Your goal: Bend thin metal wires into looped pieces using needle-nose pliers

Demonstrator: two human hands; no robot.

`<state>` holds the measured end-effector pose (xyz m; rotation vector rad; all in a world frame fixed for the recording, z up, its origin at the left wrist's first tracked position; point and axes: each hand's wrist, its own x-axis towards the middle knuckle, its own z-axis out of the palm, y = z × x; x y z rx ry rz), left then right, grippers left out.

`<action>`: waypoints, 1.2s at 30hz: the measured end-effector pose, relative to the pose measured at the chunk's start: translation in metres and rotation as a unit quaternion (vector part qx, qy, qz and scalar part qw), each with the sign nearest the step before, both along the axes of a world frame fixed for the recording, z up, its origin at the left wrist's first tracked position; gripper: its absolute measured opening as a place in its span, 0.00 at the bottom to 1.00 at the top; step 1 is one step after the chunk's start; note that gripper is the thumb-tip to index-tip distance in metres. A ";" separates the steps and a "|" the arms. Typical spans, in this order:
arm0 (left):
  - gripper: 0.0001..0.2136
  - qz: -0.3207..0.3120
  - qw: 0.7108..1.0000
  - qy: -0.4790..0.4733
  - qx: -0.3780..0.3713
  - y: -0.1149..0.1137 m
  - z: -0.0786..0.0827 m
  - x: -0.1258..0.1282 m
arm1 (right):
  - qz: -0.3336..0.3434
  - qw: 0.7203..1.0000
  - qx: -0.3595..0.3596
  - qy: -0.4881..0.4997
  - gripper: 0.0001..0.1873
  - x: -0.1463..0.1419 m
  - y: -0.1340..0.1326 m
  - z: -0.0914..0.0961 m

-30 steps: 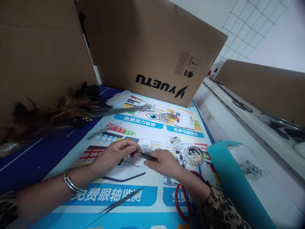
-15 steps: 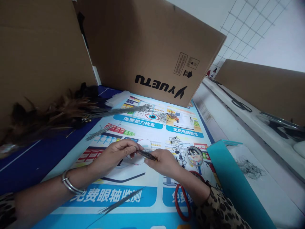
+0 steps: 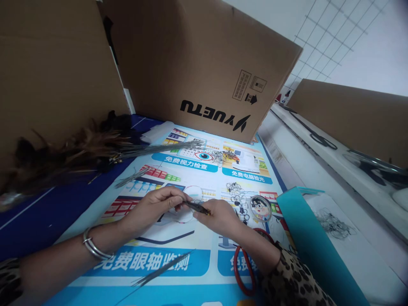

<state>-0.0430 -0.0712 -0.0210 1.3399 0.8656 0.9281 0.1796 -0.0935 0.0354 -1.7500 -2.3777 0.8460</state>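
My right hand (image 3: pixel 221 216) is closed around dark pliers (image 3: pixel 198 207), whose tapered jaws point left toward my other hand. The fingertips of my left hand (image 3: pixel 165 203) are pinched together at the tip of the jaws. What they grip is too small and too much covered to make out. Beneath both hands lies a printed poster sheet (image 3: pixel 149 233). Red-handled scissors (image 3: pixel 236 272) lie under my right forearm, partly covered by it. A bundle of thin grey wires (image 3: pixel 162 270) rests in front of me.
Several small wire loops (image 3: pixel 237 195) lie beside a round tin (image 3: pixel 260 208) at right. A teal box (image 3: pixel 306 229) stands beyond them. Feathers (image 3: pixel 70 153) and long wires (image 3: pixel 159 147) are at left. A cardboard box (image 3: pixel 191 63) closes off the back.
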 end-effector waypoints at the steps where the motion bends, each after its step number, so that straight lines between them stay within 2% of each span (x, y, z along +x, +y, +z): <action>1: 0.09 0.001 1.000 0.002 0.001 0.000 0.000 0.000 | -0.001 1.000 0.000 -0.001 0.16 0.000 0.000 -0.001; 7: 0.10 0.012 1.000 0.018 0.007 0.001 0.002 0.001 | -0.003 1.000 0.013 -0.024 0.17 0.001 0.001 -0.005; 16: 0.09 0.011 1.000 -0.001 -0.003 0.002 -0.003 0.003 | 0.009 0.996 0.066 -0.059 0.16 0.000 0.000 -0.007; 23: 0.08 0.013 1.000 -0.013 -0.012 0.002 -0.003 0.003 | 0.018 0.991 0.080 -0.105 0.17 -0.002 -0.002 -0.008; 36: 0.09 0.026 0.999 0.010 -0.021 0.000 0.006 0.005 | 0.024 0.985 0.108 -0.130 0.19 -0.007 -0.004 -0.010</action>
